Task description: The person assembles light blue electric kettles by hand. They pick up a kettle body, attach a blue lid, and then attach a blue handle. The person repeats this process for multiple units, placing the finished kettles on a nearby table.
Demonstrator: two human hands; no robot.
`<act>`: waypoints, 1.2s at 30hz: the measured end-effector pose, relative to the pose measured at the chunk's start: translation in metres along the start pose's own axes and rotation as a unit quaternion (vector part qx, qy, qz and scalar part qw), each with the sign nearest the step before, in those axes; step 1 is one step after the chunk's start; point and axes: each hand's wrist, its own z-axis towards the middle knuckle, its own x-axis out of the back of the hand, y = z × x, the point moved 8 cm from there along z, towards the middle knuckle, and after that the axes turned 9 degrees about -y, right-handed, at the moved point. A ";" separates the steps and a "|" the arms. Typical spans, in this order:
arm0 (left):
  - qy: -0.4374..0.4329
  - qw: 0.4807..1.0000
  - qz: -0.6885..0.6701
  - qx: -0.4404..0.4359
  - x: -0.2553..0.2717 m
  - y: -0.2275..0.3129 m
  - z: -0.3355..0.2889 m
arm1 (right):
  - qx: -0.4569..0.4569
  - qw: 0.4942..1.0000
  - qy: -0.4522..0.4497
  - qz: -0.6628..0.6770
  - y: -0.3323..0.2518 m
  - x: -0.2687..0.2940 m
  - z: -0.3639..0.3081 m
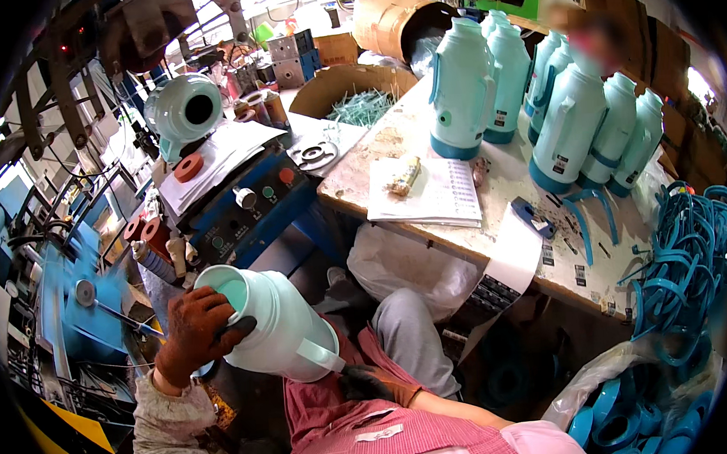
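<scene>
Across my lap lies a pale green thermos jug casing (282, 326), tilted with its open mouth toward the upper left and its handle toward me. My left hand (200, 330), in a brown-orange work glove with dark fingertips, grips it around the mouth rim. At the casing's lower end, my right hand (376, 384), in a similar glove with dark fingers, closes on it by the handle's end; part of these fingers is hidden. The inside of the casing shows as plain pale green near the mouth.
Several finished-looking green jugs (460, 86) stand on the worktable (344, 179) at right. Blue straps (681, 251) hang at its right end, above a bag of blue rings (612, 415). A control box (251, 204) and a blue machine (76, 304) stand left; another casing (181, 113) lies behind.
</scene>
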 end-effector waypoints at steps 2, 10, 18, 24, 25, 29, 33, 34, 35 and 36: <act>0.004 1.000 0.001 -0.016 -0.004 0.000 0.017 | 0.020 1.000 -0.022 -0.007 -0.001 0.007 0.000; 0.355 0.934 -0.011 -0.038 0.075 -0.015 0.098 | 0.177 0.976 -0.022 -0.128 -0.094 -0.048 -0.074; 0.373 0.914 0.105 -0.116 0.074 -0.043 0.078 | 0.534 0.573 0.474 -0.401 -0.229 0.039 -0.310; 0.095 0.896 -0.409 0.145 -0.109 -0.142 0.117 | 0.372 0.198 0.567 -0.707 -0.352 -0.010 -0.340; 0.034 0.982 -0.186 0.022 -0.153 -0.139 0.118 | 0.348 0.158 0.573 -0.724 -0.378 0.005 -0.336; -0.005 0.738 -0.645 0.197 -0.317 -0.128 0.102 | 0.152 0.120 0.671 -0.716 -0.428 0.074 -0.320; -0.089 0.796 -0.539 0.262 -0.330 -0.120 0.113 | 0.103 0.055 0.670 -0.733 -0.429 0.077 -0.308; -0.080 0.833 -0.488 0.250 -0.316 -0.109 0.122 | 0.091 0.037 0.670 -0.736 -0.425 0.079 -0.308; -0.070 0.866 -0.435 0.237 -0.308 -0.101 0.128 | 0.074 0.039 0.672 -0.736 -0.427 0.083 -0.307; -0.089 0.839 -0.473 0.253 -0.315 -0.100 0.128 | 0.060 0.011 0.675 -0.735 -0.433 0.083 -0.303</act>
